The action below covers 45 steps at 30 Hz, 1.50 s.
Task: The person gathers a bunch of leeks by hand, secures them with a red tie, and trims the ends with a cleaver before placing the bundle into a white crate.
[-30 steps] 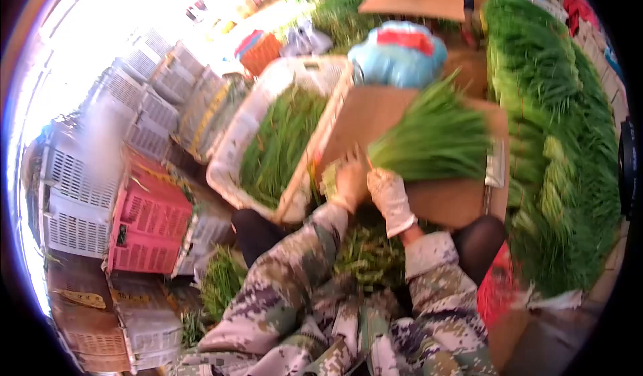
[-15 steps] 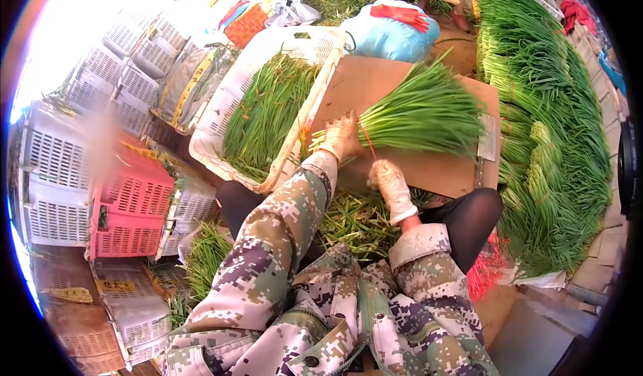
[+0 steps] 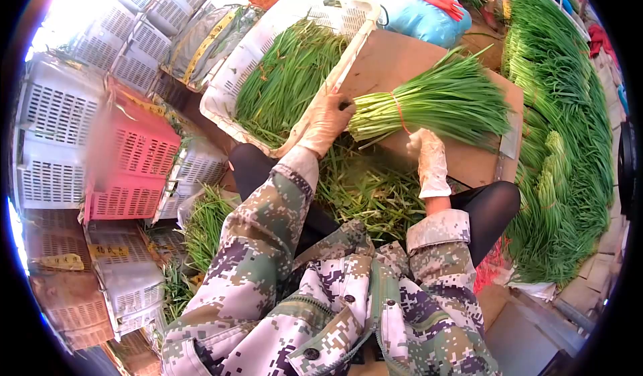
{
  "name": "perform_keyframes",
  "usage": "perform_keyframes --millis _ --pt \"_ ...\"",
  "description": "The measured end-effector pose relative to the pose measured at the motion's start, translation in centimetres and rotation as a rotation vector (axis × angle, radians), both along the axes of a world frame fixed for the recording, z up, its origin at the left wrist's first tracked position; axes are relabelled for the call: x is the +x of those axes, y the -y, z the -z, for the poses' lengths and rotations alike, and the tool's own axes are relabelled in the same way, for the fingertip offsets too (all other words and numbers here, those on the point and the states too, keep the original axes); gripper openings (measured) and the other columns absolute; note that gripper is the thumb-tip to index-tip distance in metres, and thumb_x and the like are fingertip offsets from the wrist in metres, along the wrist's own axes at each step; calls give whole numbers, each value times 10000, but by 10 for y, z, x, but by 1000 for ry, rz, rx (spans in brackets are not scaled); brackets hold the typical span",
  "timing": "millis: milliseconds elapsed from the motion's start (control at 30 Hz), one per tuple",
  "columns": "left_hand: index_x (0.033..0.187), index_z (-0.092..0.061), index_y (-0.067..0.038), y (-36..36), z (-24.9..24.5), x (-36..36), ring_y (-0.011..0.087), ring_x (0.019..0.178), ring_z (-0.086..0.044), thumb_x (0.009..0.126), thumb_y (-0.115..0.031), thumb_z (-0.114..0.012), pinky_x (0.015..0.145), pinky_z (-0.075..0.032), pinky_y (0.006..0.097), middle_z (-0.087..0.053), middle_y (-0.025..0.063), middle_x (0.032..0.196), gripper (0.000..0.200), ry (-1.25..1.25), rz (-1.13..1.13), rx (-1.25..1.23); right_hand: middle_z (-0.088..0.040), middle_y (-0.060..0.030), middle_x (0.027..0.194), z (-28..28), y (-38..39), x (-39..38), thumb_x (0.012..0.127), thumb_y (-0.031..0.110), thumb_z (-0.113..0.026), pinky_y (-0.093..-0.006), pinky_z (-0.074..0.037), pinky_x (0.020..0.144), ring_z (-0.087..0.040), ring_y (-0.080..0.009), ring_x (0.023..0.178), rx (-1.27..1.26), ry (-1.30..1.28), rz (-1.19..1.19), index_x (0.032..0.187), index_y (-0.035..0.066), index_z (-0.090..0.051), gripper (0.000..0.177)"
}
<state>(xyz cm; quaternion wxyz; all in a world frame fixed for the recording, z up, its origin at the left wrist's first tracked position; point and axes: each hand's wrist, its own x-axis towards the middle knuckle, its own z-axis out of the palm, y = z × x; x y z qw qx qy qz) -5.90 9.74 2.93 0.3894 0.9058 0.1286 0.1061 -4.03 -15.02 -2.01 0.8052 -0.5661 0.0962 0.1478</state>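
A bundle of long green stalks (image 3: pixel 445 101) lies on a brown board (image 3: pixel 382 57), its pale cut ends to the left. Around its stems runs a thin red band (image 3: pixel 400 111). My left hand (image 3: pixel 326 122), in a pale glove, is curled closed just beyond the cut ends; whatever is inside its fingers is hidden. Below the bundle, my gloved right hand (image 3: pixel 430 161) is closed at the lower end of the band, its fingertips pinched together.
A white crate (image 3: pixel 221 88) of loose green leaves (image 3: pixel 284 78) stands left of the board. Long stalks (image 3: pixel 562 141) are heaped at the right. Trimmings (image 3: pixel 368 192) lie between my knees. Pink (image 3: pixel 134 168) and white crates (image 3: pixel 57 135) are stacked at far left.
My left hand has come off the stems and moved left of their cut ends. The red band now sits around the bundle with less of it stretched toward my right hand. The view has shifted.
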Motion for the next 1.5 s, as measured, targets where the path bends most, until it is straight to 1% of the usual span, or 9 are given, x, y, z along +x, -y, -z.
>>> perform_keyframes --millis 100,300,567,700,967,1100,1267,1367,1500 --pt "939 -696 -57 16 -4 28 322 871 -643 743 -274 -701 795 -501 401 -668 175 893 292 -62 138 162 -608 -27 663 -5 -2 -1 927 224 -522 -252 -482 520 -599 -137 560 -65 6 7 836 49 -631 225" --pt "909 -712 -82 24 -1 59 329 870 -648 725 -253 -699 816 -501 416 -678 161 860 252 -249 239 182 -599 -21 653 -7 -4 -1 938 233 -511 -247 -468 516 -587 -126 561 -114 2 -43 826 49 -619 241" --pt "863 -718 -64 51 -30 66 337 889 -663 724 -125 -628 775 -527 408 -686 174 897 176 -407 457 651 -589 -18 642 -10 -5 0 948 241 -505 -250 -460 514 -567 -117 552 -125 -45 -48 830 51 -613 248" --pt "880 -717 -84 27 -32 60 327 844 -659 780 -215 -621 802 -505 420 -683 169 868 191 -475 417 695 -588 -11 643 0 3 6 933 247 -538 -242 -453 508 -560 -109 549 -29 89 13 847 56 -616 224" --pt "953 -696 -72 0 -15 36 301 903 -636 817 -288 -642 811 -493 398 -671 153 924 261 -324 377 394 -577 -16 643 5 1 6 927 224 -553 -227 -425 478 -541 -108 525 -18 -18 64 861 35 -614 209" --pt "868 -712 -93 -4 -5 38 321 847 -656 787 -276 -653 788 -511 407 -681 161 840 208 -337 305 560 -589 -26 665 12 6 9 929 226 -550 -229 -436 472 -550 -111 525 7 26 79 871 25 -615 218" --pt "873 -690 -55 -16 -4 27 301 773 -651 781 -238 -682 739 -520 381 -676 155 801 206 -161 217 375 -623 -43 699 13 2 10 931 230 -549 -232 -476 501 -597 -128 556 -49 30 68 894 20 -620 224" --pt "878 -689 -38 -3 -30 20 280 779 -650 781 -235 -685 746 -513 359 -680 145 824 219 -209 111 136 -626 -42 702 13 2 9 927 225 -553 -235 -477 503 -596 -126 557 -35 6 76 892 24 -621 215" --pt "950 -691 -49 4 -22 26 280 844 -653 752 -296 -698 790 -503 377 -677 168 879 316 -456 223 236 -617 -33 690 6 1 6 930 230 -547 -237 -468 494 -585 -120 551 -47 9 87 885 33 -621 215"
